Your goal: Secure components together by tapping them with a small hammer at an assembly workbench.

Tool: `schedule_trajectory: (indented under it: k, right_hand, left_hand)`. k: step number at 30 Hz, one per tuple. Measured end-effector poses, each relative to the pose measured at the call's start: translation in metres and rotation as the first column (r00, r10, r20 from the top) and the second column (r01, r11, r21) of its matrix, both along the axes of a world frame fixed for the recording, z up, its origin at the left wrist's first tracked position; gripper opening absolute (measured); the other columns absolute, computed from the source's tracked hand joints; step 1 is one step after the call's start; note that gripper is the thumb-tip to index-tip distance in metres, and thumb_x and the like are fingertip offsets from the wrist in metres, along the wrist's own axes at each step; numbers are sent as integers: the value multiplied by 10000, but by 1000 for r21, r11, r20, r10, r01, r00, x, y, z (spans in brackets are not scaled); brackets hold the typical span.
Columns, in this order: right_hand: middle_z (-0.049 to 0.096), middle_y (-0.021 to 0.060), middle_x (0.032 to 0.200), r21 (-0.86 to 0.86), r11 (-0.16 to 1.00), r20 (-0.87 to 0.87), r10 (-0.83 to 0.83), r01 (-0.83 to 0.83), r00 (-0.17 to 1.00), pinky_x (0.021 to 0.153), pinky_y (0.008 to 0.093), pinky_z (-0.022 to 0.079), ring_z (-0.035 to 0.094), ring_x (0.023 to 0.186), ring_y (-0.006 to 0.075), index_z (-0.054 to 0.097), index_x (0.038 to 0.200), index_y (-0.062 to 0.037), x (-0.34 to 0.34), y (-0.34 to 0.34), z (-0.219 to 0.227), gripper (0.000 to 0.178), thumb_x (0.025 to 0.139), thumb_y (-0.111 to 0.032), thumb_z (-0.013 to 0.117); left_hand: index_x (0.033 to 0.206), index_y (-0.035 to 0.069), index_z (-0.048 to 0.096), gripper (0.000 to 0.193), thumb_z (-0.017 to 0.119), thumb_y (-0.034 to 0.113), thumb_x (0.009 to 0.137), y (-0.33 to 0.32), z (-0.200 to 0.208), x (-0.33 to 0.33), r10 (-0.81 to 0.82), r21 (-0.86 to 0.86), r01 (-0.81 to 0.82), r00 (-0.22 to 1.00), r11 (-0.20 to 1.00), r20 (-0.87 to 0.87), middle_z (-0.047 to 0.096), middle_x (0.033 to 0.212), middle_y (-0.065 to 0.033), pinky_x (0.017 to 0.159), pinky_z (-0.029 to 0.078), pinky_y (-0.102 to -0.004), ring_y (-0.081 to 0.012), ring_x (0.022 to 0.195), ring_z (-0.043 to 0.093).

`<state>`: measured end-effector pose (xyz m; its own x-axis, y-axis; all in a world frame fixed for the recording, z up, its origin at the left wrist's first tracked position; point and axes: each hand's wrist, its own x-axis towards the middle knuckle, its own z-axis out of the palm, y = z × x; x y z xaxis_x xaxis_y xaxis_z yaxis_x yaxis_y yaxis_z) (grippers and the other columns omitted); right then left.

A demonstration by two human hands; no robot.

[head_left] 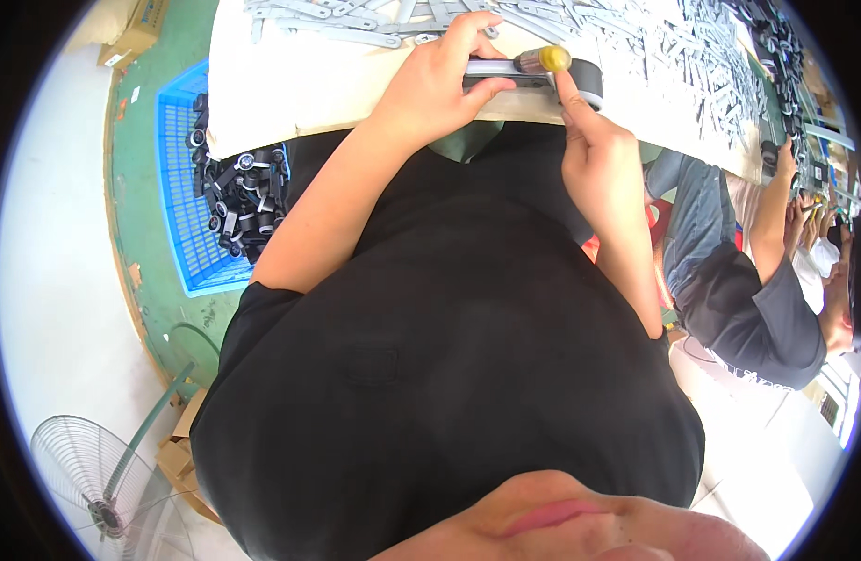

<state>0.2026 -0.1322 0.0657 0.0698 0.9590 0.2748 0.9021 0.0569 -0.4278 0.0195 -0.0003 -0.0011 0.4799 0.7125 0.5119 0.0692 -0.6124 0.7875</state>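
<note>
At the table's near edge, my left hand (pixel 430 89) holds a long grey-and-black bar-shaped part (pixel 489 67), fingers beyond it and thumb on its near side. The part's round black end with a pale rim (pixel 589 82) lies to the right. Over its middle is a screwdriver (pixel 543 60) with a brownish handle and a rounded yellow end; its shaft and tip are mostly hidden. My right hand (pixel 599 140) is closed at the screwdriver, the index finger stretched along to the yellow end. Its other fingers are folded and partly hidden beneath.
Flat grey metal strips (pixel 328 21) lie across the pale-covered table (pixel 262 93), with more strips heaped at right (pixel 702 79). A blue crate (pixel 183 187) of black-and-silver parts (pixel 248 201) stands left. A fan (pixel 103 510) and cartons (pixel 178 458) are behind left. A co-worker (pixel 748 309) sits at right.
</note>
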Motion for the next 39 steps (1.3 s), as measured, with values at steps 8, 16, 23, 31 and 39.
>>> schedule_trajectory:
  k: [8,16,23,31,39]
  right_hand:
    - [604,28,808,489,865,-438,131,113,889,584,199,442,475,636,49,472,1573,-44,16,-23,-12,479,1097,1,466]
    - [591,-38,792,174,952,-359,-177,252,916,621,192,421,469,663,23,598,1491,-85,15,-20,4,404,1088,-100,572]
    - [732,216,882,253,968,186,-45,-3,981,757,304,552,705,727,212,690,1369,-58,19,-1,-10,409,971,12,632]
    - [652,45,752,578,812,4,91,-77,996,620,253,505,592,654,109,641,1411,0,16,1,-21,361,1057,-3,567]
    - [580,38,762,492,864,-415,338,-104,845,572,234,423,481,629,83,491,1572,-89,21,5,-24,483,1093,-52,548]
  left_hand:
    - [1046,42,741,231,835,124,851,2,-8,5,79,369,-49,995,928,-67,710,968,-62,695,571,-332,-252,813,699]
    - [1001,40,737,175,815,94,855,2,-8,5,89,393,-58,994,918,-63,683,923,-60,676,556,-352,-258,778,676]
    - [1000,35,725,185,811,107,853,1,-10,6,87,407,-59,995,911,-50,654,901,-71,679,556,-368,-270,791,670]
    - [1236,70,634,448,837,232,872,-7,-2,2,84,106,-80,996,991,-37,731,980,-111,760,583,-388,-333,907,713]
    - [1084,39,720,303,853,190,857,-1,-5,2,144,159,-137,989,978,-30,750,1088,-120,755,598,-363,-313,886,726]
